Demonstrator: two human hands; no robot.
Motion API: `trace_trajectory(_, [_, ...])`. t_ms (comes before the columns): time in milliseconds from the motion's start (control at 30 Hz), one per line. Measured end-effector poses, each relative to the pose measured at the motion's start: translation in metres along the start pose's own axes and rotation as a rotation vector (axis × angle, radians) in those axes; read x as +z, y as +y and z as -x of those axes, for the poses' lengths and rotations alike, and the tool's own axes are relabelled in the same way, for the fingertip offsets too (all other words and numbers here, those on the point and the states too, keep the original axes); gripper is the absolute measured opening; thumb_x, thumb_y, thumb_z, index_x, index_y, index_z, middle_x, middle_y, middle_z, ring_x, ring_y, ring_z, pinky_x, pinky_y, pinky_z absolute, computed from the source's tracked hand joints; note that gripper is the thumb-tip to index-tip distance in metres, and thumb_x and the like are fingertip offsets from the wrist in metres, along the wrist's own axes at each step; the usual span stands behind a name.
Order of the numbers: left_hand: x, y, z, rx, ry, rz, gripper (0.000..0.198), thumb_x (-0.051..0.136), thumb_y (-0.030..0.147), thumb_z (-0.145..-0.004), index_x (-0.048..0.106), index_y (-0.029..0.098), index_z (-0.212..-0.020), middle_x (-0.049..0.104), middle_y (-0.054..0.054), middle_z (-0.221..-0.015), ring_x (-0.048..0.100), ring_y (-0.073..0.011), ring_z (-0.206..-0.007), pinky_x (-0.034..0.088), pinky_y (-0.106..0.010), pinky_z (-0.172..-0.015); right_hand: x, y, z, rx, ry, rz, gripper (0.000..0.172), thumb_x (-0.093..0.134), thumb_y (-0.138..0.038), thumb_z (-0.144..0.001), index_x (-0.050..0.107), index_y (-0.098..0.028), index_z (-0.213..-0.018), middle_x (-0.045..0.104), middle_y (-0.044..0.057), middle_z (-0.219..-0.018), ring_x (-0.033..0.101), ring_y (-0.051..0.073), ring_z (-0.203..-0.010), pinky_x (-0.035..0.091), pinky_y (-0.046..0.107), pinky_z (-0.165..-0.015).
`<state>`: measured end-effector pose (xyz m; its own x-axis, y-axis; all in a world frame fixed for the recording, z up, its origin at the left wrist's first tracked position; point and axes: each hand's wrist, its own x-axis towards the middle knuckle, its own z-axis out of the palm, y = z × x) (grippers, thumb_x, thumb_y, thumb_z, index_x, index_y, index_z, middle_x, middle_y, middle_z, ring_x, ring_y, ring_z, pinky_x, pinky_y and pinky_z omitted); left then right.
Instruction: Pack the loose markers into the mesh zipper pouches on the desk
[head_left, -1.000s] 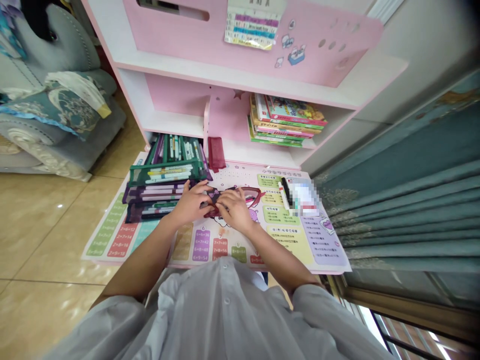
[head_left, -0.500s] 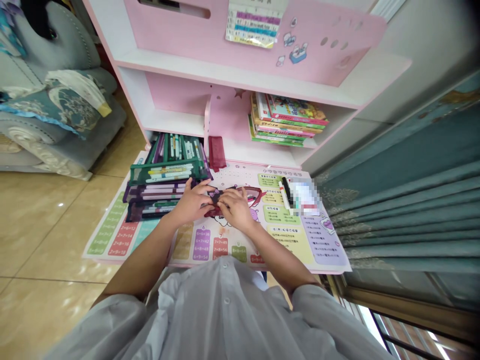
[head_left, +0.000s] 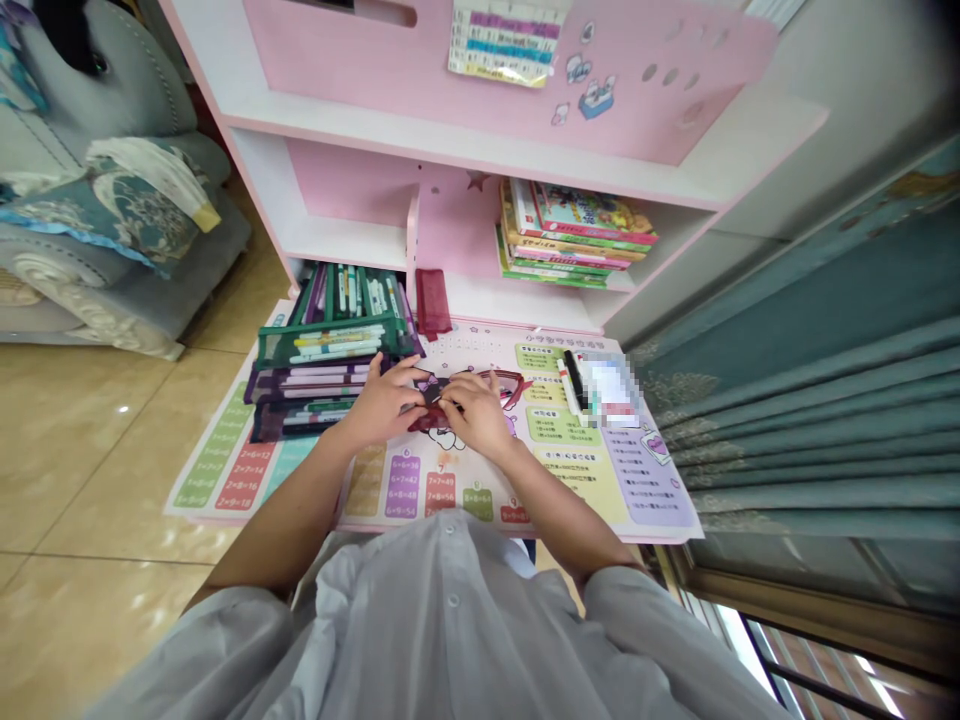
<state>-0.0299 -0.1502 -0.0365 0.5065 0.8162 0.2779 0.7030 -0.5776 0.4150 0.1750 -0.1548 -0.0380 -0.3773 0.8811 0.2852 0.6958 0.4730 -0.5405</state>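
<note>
On the printed desk mat lies a dark red mesh pouch (head_left: 514, 382), its right end gaping around what look like pens. My left hand (head_left: 384, 402) holds the pouch's left part, thumb and fingertips on its edge and the other fingers spread. Bent over the middle of the pouch, my right hand (head_left: 476, 412) pinches at it close to the left fingertips. A small pale bit shows at those right fingertips, too small to name. The right hand hides much of the pouch.
Green and purple mesh pouches of markers (head_left: 341, 342) are piled left of my hands. Another dark red pouch (head_left: 433, 302) lies by the shelf divider. Loose markers (head_left: 574, 380) lie at right beside a blurred item. Stacked books (head_left: 574, 235) fill part of the shelf.
My right fingers have shifted slightly on the pouch, and a small pale bit now shows at their tips. The left hand stays almost where it was.
</note>
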Motion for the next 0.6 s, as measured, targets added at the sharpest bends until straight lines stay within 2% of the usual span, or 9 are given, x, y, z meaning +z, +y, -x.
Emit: trace_trajectory(600, [-0.0002, -0.0019, 0.0006, -0.014, -0.006, 0.004, 0.017, 0.061, 0.025, -0.085, 0.073, 0.024, -0.074, 0.066, -0.005, -0.127, 0.046, -0.0323, -0.137, 0.01, -0.067, -0.116, -0.0027, 0.0062, 0.0001, 0.018, 0.01, 0.026, 0.017, 0.053, -0.024, -0.09, 0.067, -0.024, -0.08, 0.075, 0.004, -0.1, 0.058, 0.027, -0.116, 0.012, 0.062, -0.114])
